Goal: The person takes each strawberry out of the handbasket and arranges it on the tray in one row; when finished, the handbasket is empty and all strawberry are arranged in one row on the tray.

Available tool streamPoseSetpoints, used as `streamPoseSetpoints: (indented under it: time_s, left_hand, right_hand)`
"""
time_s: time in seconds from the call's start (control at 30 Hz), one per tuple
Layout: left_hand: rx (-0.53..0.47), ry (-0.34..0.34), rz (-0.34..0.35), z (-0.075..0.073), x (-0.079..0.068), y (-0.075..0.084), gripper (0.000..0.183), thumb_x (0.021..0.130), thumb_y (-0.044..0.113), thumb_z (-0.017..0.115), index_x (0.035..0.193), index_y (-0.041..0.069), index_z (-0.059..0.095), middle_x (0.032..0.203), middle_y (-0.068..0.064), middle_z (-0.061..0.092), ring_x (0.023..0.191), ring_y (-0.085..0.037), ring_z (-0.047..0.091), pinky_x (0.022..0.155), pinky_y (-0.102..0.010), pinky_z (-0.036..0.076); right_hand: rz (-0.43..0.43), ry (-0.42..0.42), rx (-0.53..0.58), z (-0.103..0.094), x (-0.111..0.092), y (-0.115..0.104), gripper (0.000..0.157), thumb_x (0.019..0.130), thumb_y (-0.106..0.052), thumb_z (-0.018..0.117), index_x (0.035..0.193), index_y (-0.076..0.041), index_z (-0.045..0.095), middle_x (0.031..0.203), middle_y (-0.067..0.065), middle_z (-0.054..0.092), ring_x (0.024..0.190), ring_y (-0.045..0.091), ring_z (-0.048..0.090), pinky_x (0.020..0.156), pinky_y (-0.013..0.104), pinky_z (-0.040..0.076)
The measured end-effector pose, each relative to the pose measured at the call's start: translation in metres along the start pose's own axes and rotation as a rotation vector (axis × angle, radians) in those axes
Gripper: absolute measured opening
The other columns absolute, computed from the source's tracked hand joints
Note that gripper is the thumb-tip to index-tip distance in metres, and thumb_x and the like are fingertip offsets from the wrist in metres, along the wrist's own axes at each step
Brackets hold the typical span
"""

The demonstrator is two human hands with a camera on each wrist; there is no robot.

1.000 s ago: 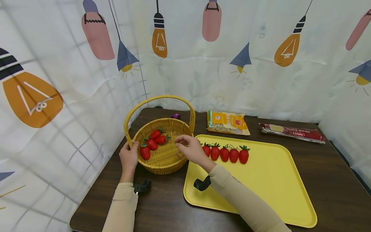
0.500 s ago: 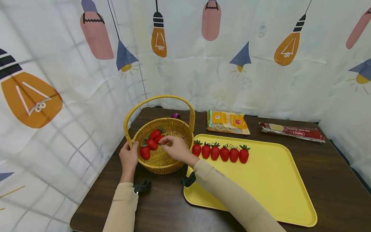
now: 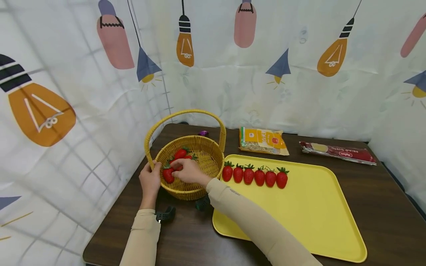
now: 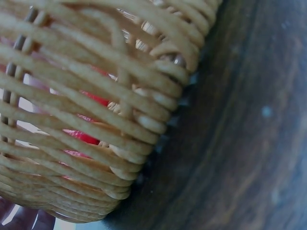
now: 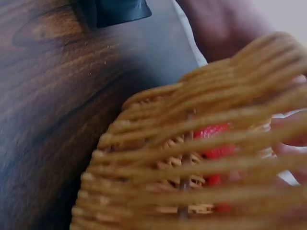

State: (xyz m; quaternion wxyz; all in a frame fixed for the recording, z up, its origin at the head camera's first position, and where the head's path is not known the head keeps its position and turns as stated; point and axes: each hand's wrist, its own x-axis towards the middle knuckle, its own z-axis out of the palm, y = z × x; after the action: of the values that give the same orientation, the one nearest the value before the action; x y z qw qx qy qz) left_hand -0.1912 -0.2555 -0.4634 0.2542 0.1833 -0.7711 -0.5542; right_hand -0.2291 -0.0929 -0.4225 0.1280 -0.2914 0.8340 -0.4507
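The left grip (image 3: 151, 181) pinches the left rim of the round yellow woven basket (image 3: 184, 194), while the right grip (image 3: 189, 170), pinching or not I cannot tell, is at its leftmost red, green-topped strawberries (image 3: 168, 175), where a bump could tip it.

location type: a curtained booth used as a recording station. from where i stand, the kind of building around it cannot be told. enclosure: a white fabric curtain (image 3: 213, 88), printed with light bulbs and pendant lamps, hangs behind the table and along both sides. work surface: one dark wood-grain table (image 3: 186, 236). household goods on it: a yellow tray (image 3: 313, 210), a wicker basket (image 3: 188, 194), a yellow food bag (image 3: 263, 141) and a red food packet (image 3: 339, 153). instrumentation: black wrist-worn cameras (image 3: 165, 214), one per arm.
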Motion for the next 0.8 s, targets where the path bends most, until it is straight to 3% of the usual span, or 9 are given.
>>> streamPoseSetpoints:
  time_s: [0.3,0.5,0.67,0.8]
  left_hand:
    - [-0.011,-0.002,-0.011,0.0,0.0,-0.001,0.021,0.097,0.029,0.057,0.089,0.01,0.059,0.068,-0.003,0.039,0.062,-0.019,0.037,0.059,-0.031,0.034]
    - [-0.012,-0.007,0.001,0.001,0.002,0.001,0.021,0.097,0.03,0.057,0.09,0.01,0.06,0.07,-0.002,0.042,0.064,-0.018,0.039,0.06,-0.03,0.035]
    - [-0.024,0.005,0.004,0.002,0.004,0.002,0.021,0.096,0.029,0.057,0.088,0.009,0.059,0.071,-0.004,0.043,0.07,-0.02,0.04,0.064,-0.032,0.034]
    - [-0.007,0.014,-0.011,0.0,0.001,-0.001,0.022,0.096,0.029,0.056,0.088,0.008,0.059,0.072,-0.004,0.044,0.072,-0.02,0.041,0.066,-0.032,0.033]
  right_hand:
    - [0.027,-0.026,-0.114,0.011,0.013,0.0,0.032,0.093,-0.015,0.064,0.125,-0.011,0.065,0.117,0.0,0.067,0.104,0.012,0.062,0.084,0.022,0.049]
    - [0.018,-0.059,-0.198,0.012,0.02,0.003,0.039,0.092,-0.013,0.064,0.131,-0.012,0.062,0.127,0.001,0.063,0.116,0.015,0.058,0.093,0.024,0.046]
    - [0.007,-0.129,-0.24,0.012,0.021,0.002,0.041,0.091,-0.016,0.067,0.132,-0.014,0.061,0.127,0.001,0.064,0.114,0.015,0.059,0.092,0.024,0.046]
    - [0.024,-0.156,-0.206,0.015,0.018,0.003,0.038,0.09,-0.016,0.068,0.128,-0.014,0.064,0.121,0.0,0.066,0.108,0.014,0.061,0.089,0.023,0.048]
